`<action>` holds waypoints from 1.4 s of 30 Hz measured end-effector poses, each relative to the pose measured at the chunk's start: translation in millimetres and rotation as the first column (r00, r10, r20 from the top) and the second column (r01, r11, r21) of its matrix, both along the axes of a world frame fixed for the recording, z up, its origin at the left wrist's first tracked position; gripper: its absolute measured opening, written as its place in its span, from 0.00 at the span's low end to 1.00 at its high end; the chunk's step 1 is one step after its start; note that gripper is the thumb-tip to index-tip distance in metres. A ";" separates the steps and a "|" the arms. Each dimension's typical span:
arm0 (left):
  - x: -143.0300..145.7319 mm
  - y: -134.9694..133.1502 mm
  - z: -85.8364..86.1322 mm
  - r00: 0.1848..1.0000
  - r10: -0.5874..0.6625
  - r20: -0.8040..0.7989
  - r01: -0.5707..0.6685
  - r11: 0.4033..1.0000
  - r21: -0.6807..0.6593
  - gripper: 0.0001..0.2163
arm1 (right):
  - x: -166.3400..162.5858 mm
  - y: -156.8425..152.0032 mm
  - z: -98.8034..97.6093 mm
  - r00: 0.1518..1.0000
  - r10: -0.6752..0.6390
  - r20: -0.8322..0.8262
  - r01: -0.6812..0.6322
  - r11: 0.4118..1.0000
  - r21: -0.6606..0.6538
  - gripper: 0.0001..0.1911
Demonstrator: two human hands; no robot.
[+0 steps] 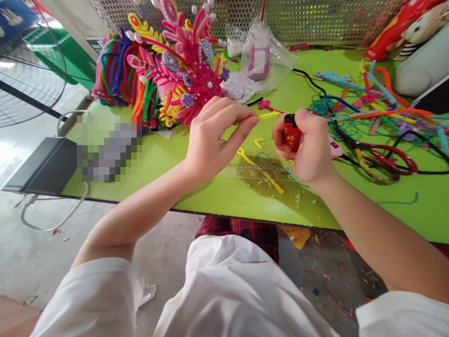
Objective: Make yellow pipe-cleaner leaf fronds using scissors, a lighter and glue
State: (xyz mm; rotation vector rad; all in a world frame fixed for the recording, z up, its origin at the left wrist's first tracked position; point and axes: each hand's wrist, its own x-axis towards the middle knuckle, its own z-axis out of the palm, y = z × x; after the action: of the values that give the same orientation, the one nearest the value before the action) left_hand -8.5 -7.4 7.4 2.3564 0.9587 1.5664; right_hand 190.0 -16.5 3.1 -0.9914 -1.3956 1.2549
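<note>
Over green tabletop (161, 152), left hand (215, 135) pinches slim yellow stem (269, 115), right hand (311, 142) clutches glossy red lighter (291, 134).

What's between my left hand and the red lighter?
In the head view, a yellow pipe cleaner, pinched in the left hand, points toward the red lighter in the right hand. Below it, a bent yellow scrap lies on the table.
</note>
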 end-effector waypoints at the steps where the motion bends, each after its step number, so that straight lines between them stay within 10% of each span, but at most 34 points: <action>1: 0.8 -2.6 1.4 1.000 0.010 -0.005 -0.010 0.999 -0.044 0.17 | 0.1 -0.1 -0.5 1.000 -0.006 0.031 0.005 0.999 0.035 0.34; 24: 5.3 -6.4 1.7 1.000 0.018 0.014 -0.015 0.980 -0.197 0.18 | -2.0 -5.9 -6.6 0.980 -0.022 0.199 -0.008 0.989 0.145 0.34; 42: 5.2 0.0 1.4 0.978 -0.064 0.196 0.155 0.854 -0.497 0.22 | -3.0 -7.8 -3.4 0.960 0.024 0.278 -0.064 0.988 0.138 0.30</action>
State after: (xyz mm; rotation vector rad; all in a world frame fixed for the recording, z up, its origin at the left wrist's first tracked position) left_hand -3.2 -7.4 8.8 1.8404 1.0241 1.2507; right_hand 187.0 -24.3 -0.2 -1.0672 -1.7075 1.0573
